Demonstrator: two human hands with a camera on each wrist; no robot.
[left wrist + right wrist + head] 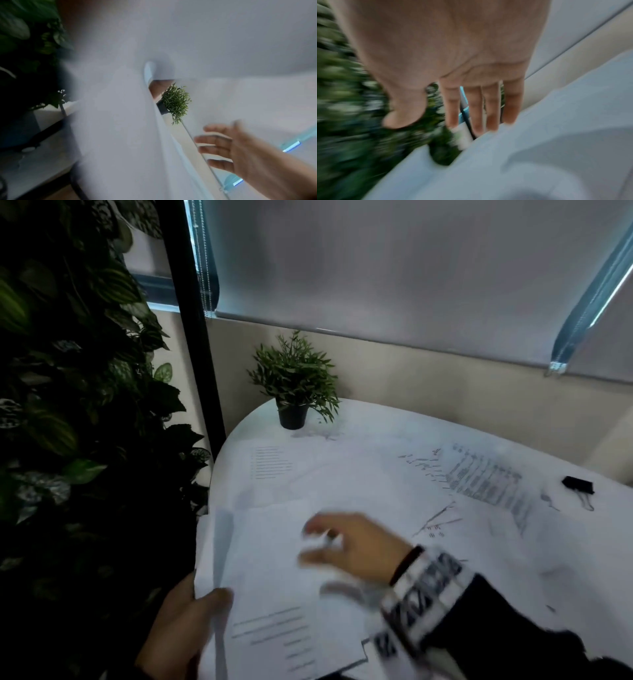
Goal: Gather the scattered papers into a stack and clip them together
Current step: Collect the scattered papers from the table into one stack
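My left hand (191,614) grips a few white printed sheets (274,594) by their left edge at the table's near left, thumb on top. The same held sheets (120,135) fill the left wrist view. My right hand (339,546) hovers blurred over those sheets with fingers spread and straight, holding nothing; it shows as the right hand (236,152) and the right hand (453,81) in the wrist views. More printed papers (486,481) lie scattered on the white round table (376,422). A black binder clip (578,486) lies at the far right.
A small potted plant (294,385) stands at the table's back edge. A wall of dark foliage (68,405) and a black post (191,320) close off the left side. A lowered window blind (411,268) hangs behind the table.
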